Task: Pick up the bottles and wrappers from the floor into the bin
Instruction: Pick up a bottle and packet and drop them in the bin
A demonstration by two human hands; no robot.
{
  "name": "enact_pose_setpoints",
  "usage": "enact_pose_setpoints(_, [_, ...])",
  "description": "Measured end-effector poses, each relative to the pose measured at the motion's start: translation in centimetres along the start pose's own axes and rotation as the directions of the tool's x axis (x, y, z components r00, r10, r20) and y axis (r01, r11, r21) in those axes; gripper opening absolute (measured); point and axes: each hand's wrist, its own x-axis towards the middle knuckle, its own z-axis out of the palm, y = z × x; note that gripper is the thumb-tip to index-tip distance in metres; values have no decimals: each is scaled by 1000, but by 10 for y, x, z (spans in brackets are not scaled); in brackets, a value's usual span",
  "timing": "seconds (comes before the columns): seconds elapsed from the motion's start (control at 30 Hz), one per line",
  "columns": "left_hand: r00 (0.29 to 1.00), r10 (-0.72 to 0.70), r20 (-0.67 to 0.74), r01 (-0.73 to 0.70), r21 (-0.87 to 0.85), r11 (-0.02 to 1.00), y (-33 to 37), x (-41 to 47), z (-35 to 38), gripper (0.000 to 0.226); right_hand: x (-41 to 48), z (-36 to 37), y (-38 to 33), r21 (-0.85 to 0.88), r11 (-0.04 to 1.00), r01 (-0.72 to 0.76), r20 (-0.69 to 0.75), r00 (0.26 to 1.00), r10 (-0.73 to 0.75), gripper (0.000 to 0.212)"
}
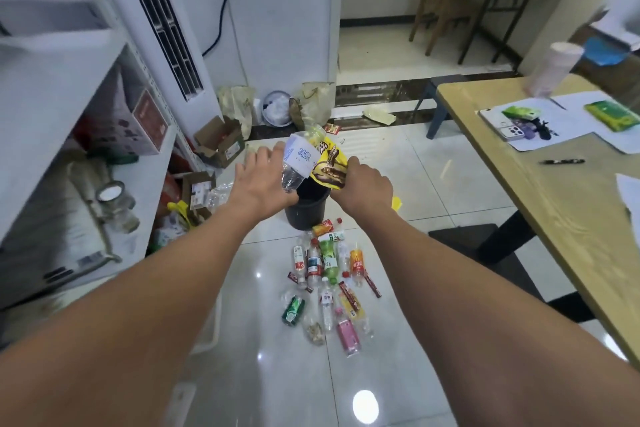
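While hands [259,168] flank them, bottle [298,163], wrapper [330,168] above bin [304,213]

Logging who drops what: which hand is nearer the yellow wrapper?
Right. The right hand grips the yellow wrapper by its edge; the left hand is apart, beyond the clear bottle.

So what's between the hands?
In the head view, a clear bottle and a yellow wrapper are between the left hand and right hand, over the black bin.
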Motion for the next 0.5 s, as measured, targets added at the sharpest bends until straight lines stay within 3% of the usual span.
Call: enact_pose_setpoints(0.5, [998,-33,47,32,35,999,-34,5,-4,92,5,8,-15,49,998,-42,61,997,39,42])
